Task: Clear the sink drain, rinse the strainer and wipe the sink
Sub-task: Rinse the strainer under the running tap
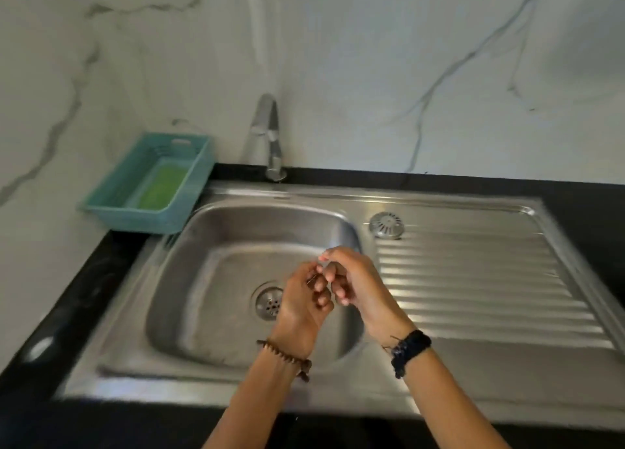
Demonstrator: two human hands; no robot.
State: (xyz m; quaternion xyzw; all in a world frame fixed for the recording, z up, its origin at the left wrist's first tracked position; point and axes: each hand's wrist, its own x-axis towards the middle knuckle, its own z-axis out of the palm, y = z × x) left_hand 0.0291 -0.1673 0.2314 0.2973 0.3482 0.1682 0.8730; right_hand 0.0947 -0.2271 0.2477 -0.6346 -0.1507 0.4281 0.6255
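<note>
We hold both hands together above the stainless steel sink basin (209,279), just right of its round perforated drain (269,302). Our left hand (304,300), with a brown beaded bracelet (287,355) at the wrist, has its fingers curled inward, and our right hand (351,279), with a black woven wristband (409,350), curls its fingers too, the fingertips of the two hands meeting. Something small seems pinched between them, but the blur keeps us from telling what it is. The domed metal strainer (386,224) lies upside down on the ribbed steel draining board (480,279), at its back left corner, well apart from our hands. A chrome tap (270,137) stands behind the basin. To the left, on the black countertop (50,313), sits a teal plastic basket (199,164) holding a green scrubbing pad (162,186).
</note>
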